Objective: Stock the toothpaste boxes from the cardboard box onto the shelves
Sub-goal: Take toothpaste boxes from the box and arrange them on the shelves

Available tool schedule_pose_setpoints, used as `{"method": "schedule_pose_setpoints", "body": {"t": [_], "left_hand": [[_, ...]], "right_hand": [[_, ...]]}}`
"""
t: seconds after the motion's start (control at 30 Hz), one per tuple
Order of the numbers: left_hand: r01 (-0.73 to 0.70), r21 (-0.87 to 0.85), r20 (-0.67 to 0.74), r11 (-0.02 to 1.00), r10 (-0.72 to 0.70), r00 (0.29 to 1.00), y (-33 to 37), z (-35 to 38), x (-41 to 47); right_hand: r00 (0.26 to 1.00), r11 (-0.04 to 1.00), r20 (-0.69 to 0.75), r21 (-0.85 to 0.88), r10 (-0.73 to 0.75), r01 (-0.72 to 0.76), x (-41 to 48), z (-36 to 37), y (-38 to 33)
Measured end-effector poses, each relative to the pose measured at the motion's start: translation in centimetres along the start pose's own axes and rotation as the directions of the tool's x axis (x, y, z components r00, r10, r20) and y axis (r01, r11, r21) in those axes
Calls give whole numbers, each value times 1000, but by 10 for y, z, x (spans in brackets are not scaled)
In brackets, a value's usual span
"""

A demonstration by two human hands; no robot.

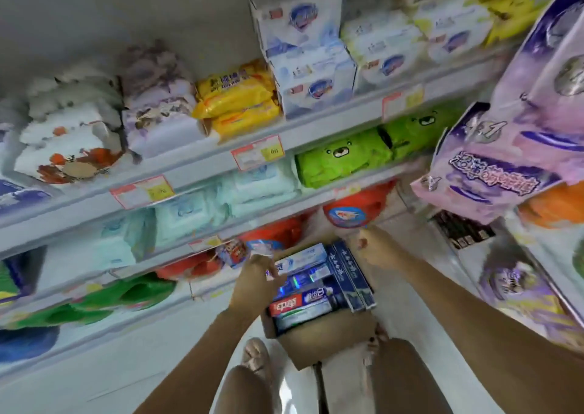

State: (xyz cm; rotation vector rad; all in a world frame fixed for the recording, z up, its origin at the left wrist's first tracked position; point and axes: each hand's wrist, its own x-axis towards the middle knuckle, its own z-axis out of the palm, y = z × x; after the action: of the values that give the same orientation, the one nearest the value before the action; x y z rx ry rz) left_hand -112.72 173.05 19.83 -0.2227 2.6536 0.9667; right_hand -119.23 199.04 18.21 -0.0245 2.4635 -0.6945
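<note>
The toothpaste boxes [316, 292] lie in the carton [322, 339] on the floor. They look light and stiff, so hold the long sides. The left hand [256, 276] fingers curl round the white box [305, 255]. I can't tell about the right hand [374, 251].

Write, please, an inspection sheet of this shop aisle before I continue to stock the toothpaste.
Surface: pale floor; the cardboard box stands on it, near a shoe.
Job's things: cardboard box open, toothpaste boxes lying inside, packed close.
Clutter: nothing seen.
Hands: left hand over the toothpaste boxes, fingers blurred; right hand at the box's far end, fingers curled, hold unclear.
Cables: nothing seen.
Surroundings: shelves with price tags, yellow packs, green packs; purple packs at right.
</note>
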Motion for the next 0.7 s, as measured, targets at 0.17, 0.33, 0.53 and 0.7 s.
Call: {"method": "schedule_pose_setpoints", "body": {"t": [0.17, 0.33, 0.53, 0.7], "left_hand": [[97, 64, 81, 993, -102, 991, -76, 77, 36], [107, 178, 233, 978, -147, 961, -137, 138, 49], [196, 367, 250, 909, -300, 921, -176, 181, 48], [305, 127, 131, 944, -320, 938, -141, 200, 43]], "right_hand": [[982, 981, 57, 54, 181, -184, 37, 89, 63], [971, 966, -6, 105, 238, -236, 61, 165, 106], [940, 940, -71, -57, 333, -337, 76, 218, 122], [905, 905, -89, 144, 416, -401, 73, 213, 127]]}}
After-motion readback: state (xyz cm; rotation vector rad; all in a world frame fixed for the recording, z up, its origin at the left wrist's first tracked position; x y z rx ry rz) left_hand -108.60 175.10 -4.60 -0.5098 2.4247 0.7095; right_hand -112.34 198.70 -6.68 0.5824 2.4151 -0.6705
